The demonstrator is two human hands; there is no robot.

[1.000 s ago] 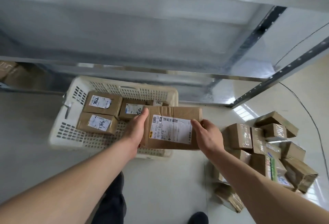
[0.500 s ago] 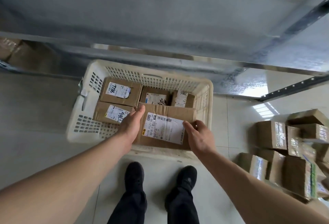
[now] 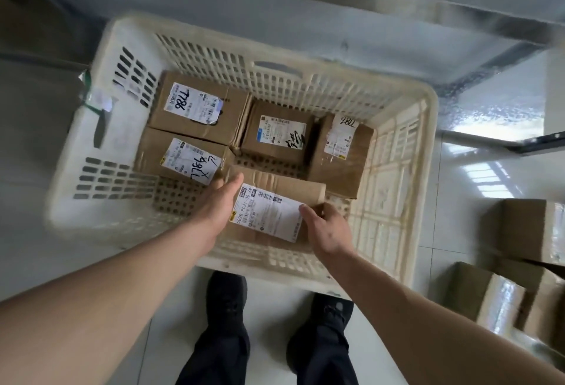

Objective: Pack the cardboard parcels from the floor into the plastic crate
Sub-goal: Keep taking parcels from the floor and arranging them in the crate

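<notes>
A cream plastic crate with slotted walls stands on the floor in front of my feet. Several labelled cardboard parcels lie inside, among them one marked 7786 at the back left. Low inside the crate near its front wall is a flat brown parcel with a white shipping label, held between both hands. My left hand grips its left edge, thumb on top. My right hand grips its right edge. The fingers underneath are hidden.
More cardboard parcels are piled on the tiled floor at the right. A metal shelf rack stands just behind the crate. My dark shoes are right against the crate's front wall.
Both hands have carried the labelled parcel from above the crate's front rim down into the crate. The view has tilted downward and closer to the crate.
</notes>
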